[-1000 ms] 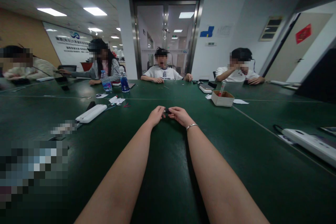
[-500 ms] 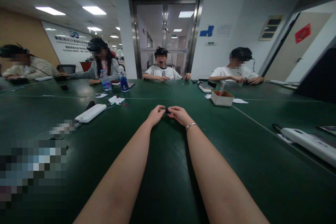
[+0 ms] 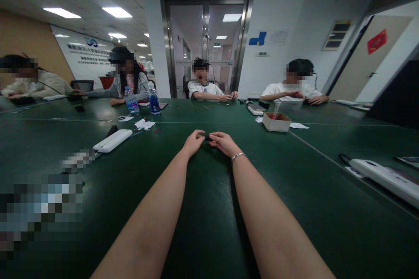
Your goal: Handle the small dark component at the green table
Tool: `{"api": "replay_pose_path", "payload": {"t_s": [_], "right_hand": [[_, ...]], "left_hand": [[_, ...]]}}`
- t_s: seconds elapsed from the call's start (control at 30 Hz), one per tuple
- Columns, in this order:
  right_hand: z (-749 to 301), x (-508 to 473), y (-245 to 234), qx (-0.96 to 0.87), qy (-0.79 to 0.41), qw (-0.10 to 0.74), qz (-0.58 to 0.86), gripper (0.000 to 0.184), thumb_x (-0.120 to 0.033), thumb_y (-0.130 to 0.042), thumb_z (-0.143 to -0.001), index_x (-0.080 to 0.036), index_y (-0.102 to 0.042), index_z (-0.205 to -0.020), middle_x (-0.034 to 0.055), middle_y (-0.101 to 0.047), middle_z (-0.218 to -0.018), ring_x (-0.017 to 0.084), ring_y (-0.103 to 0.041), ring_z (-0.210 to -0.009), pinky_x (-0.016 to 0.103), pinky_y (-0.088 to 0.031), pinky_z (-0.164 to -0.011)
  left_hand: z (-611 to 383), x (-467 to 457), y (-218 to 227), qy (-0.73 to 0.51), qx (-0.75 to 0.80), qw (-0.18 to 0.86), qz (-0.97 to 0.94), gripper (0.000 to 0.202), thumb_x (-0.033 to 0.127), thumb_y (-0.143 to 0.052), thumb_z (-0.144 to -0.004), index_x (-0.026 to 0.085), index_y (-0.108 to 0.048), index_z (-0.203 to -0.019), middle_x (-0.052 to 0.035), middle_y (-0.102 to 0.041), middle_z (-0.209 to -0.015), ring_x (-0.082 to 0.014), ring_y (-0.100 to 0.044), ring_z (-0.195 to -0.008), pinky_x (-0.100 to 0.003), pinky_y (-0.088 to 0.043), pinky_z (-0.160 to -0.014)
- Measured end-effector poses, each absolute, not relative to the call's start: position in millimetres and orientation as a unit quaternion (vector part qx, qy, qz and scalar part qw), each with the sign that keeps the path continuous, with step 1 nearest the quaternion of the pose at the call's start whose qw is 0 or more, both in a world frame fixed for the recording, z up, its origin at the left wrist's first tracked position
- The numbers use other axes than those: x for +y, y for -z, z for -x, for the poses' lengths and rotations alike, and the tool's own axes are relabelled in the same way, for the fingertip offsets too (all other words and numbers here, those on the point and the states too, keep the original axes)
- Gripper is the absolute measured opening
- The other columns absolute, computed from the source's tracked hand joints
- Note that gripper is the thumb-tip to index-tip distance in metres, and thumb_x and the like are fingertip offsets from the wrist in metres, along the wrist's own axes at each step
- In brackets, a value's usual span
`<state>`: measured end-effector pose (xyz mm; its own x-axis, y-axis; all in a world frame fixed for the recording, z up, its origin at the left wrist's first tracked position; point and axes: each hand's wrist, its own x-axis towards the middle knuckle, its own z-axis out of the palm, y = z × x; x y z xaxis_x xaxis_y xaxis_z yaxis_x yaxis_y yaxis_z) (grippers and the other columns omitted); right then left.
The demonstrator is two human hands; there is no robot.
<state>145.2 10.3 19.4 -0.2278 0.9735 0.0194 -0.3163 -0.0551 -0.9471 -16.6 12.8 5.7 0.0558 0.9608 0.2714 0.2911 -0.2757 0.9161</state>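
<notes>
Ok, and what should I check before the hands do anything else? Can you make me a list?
1. Right hand has a grip on the small black thing: ok, it's pinched in the fingertips.
2. Left hand holds it too: cannot tell, it's close but the contact is too small to see.
3. Bracelet away from the fingers: ok, it's on the wrist.
4. Box apart from both hands: ok.
5. Blue bottle upright: ok.
</notes>
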Motion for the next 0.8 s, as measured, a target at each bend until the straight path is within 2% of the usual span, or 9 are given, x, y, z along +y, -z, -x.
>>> {"api": "replay_pose_path", "payload": {"t_s": [0.17,0.33,0.43,0.57,0.63,0.73,0.8], "right_hand": [[-145,9,-20,-0.459,-0.636,0.509,0.355,0.012,-0.004,-0.072,-0.074,-0.01,-0.062,-0.077,0.0031,-0.062,-0.064,0.01,-0.061,-0.055,0.016,-0.052,-0.049],[-145,7,-23,-0.446,-0.637,0.515,0.36,0.012,-0.005,-0.071,-0.076,-0.01,-0.06,-0.076,0.0036,-0.061,-0.063,0.011,-0.061,-0.055,0.017,-0.052,-0.052],[-145,6,-25,-0.455,-0.632,0.509,0.366,0.011,-0.01,-0.069,-0.08,-0.01,-0.059,-0.076,0.0053,-0.061,-0.061,0.011,-0.06,-0.053,0.017,-0.051,-0.049],[-148,6,-25,-0.477,-0.619,0.494,0.381,0.018,-0.021,-0.067,-0.083,-0.011,-0.056,-0.073,0.0048,-0.058,-0.057,0.009,-0.055,-0.045,0.015,-0.043,-0.039],[-150,5,-25,-0.482,-0.618,0.502,0.365,0.016,-0.016,-0.071,-0.077,-0.012,-0.057,-0.081,0.0014,-0.058,-0.06,0.008,-0.054,-0.044,0.014,-0.042,-0.039],[-150,5,-25,-0.489,-0.625,0.515,0.323,0.038,-0.006,-0.074,-0.068,-0.018,-0.055,-0.098,-0.0028,-0.059,-0.068,0.009,-0.059,-0.051,0.016,-0.05,-0.047],[-148,4,-25,-0.494,-0.627,0.501,0.335,0.039,-0.01,-0.074,-0.071,-0.019,-0.052,-0.102,-0.0019,-0.06,-0.069,0.011,-0.061,-0.053,0.02,-0.053,-0.05]], "left_hand": [[16,12,-6,-0.476,0.48,0.354,-0.646,0.023,0.027,-0.05,-0.085,0.017,-0.059,-0.104,-0.003,-0.061,-0.076,-0.0131,-0.058,-0.069,-0.026,-0.046,-0.066],[16,7,-11,-0.51,0.445,0.338,-0.654,0.026,0.014,-0.062,-0.075,0.016,-0.061,-0.1,-0.0062,-0.064,-0.09,-0.015,-0.06,-0.081,-0.031,-0.049,-0.08],[17,5,-14,-0.531,0.412,0.354,-0.65,0.028,0.01,-0.064,-0.071,0.015,-0.061,-0.098,-0.0079,-0.064,-0.096,-0.0154,-0.061,-0.085,-0.033,-0.05,-0.083],[18,4,-17,-0.544,0.394,0.375,-0.639,0.03,0.009,-0.067,-0.067,0.014,-0.06,-0.096,-0.0078,-0.065,-0.097,-0.0161,-0.062,-0.089,-0.034,-0.05,-0.086],[18,3,-18,-0.545,0.394,0.379,-0.635,0.029,0.009,-0.068,-0.066,0.014,-0.061,-0.094,-0.0073,-0.066,-0.095,-0.0162,-0.062,-0.089,-0.034,-0.05,-0.086],[17,2,-19,-0.545,0.4,0.377,-0.633,0.022,0.012,-0.069,-0.067,0.014,-0.062,-0.088,-0.0064,-0.066,-0.09,-0.0157,-0.063,-0.084,-0.035,-0.05,-0.086],[17,2,-19,-0.545,0.402,0.377,-0.632,0.018,0.014,-0.069,-0.067,0.014,-0.062,-0.084,-0.006,-0.066,-0.089,-0.0154,-0.063,-0.08,-0.035,-0.05,-0.085]]}}
